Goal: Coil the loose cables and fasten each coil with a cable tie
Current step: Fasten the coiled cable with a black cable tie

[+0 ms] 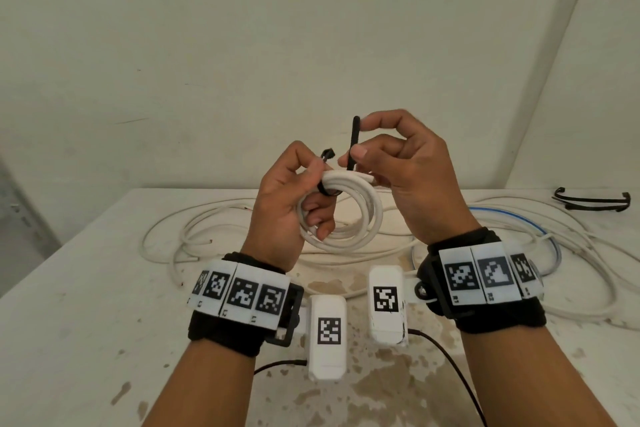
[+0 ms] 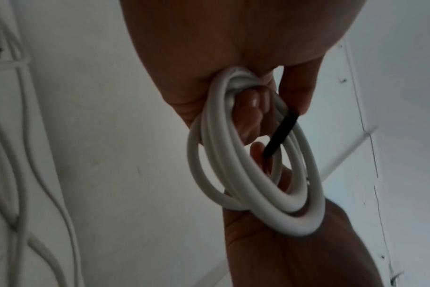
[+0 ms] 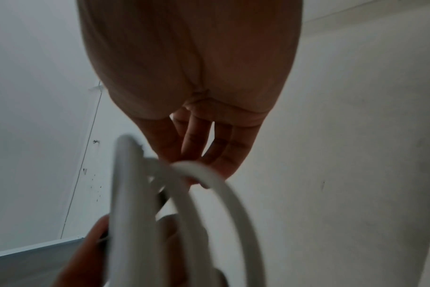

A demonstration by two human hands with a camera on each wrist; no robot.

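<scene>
A small coil of white cable (image 1: 373, 215) is held up above the table. My left hand (image 1: 306, 198) grips its left side, fingers curled through the loops. A black cable tie (image 1: 354, 140) passes around the coil's top; its head sticks out by my left thumb and its tail stands upright. My right hand (image 1: 360, 137) pinches that tail between thumb and forefinger. In the left wrist view the cable tie (image 2: 280, 134) crosses the coil (image 2: 258, 184) beside my curled fingers (image 2: 250, 108). The right wrist view shows my right hand (image 3: 209, 151) behind the blurred coil (image 3: 184, 213).
Loose white cables (image 1: 207, 229) sprawl across the stained white table (image 1: 86, 322) under my hands, along with a blue cable (image 1: 512, 218) on the right. Spare black cable ties (image 1: 592, 201) lie at the back right corner. Walls close the table's back and right sides.
</scene>
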